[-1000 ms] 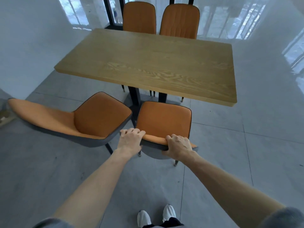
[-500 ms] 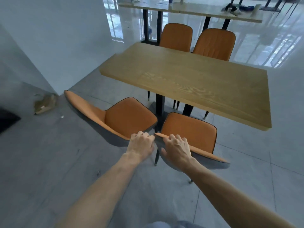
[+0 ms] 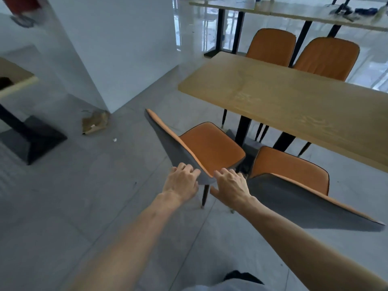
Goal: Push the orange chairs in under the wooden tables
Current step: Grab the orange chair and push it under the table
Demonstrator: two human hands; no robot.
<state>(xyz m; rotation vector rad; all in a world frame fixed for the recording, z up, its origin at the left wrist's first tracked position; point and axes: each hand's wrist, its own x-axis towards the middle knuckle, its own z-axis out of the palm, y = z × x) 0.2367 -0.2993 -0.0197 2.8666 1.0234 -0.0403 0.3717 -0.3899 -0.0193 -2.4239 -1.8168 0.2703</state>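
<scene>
The wooden table [image 3: 294, 101] stands to the right. Two orange chairs sit pulled out on its near side. The left chair [image 3: 210, 148] is turned at an angle, its grey-backed backrest running toward me. My left hand [image 3: 181, 182] curls its fingers against the near end of that backrest. My right hand [image 3: 231, 186] hovers just right of the same end, fingers spread, holding nothing. The right chair [image 3: 289, 164] faces the table with its seat partly under the top. Neither hand touches it. Two more orange chairs [image 3: 270, 47] [image 3: 325, 57] are tucked in on the far side.
A white pillar [image 3: 115, 49] rises at the left, with crumpled brown paper [image 3: 94, 122] on the floor at its foot. Another table's black base [image 3: 31, 139] sits at far left. A long table [image 3: 294, 9] runs across the back. Grey tiled floor [image 3: 84, 206] lies around me.
The view has swung left. My right hand has let go of the right chair's backrest and come over to the left chair; my left hand has shifted onto that chair's backrest end.
</scene>
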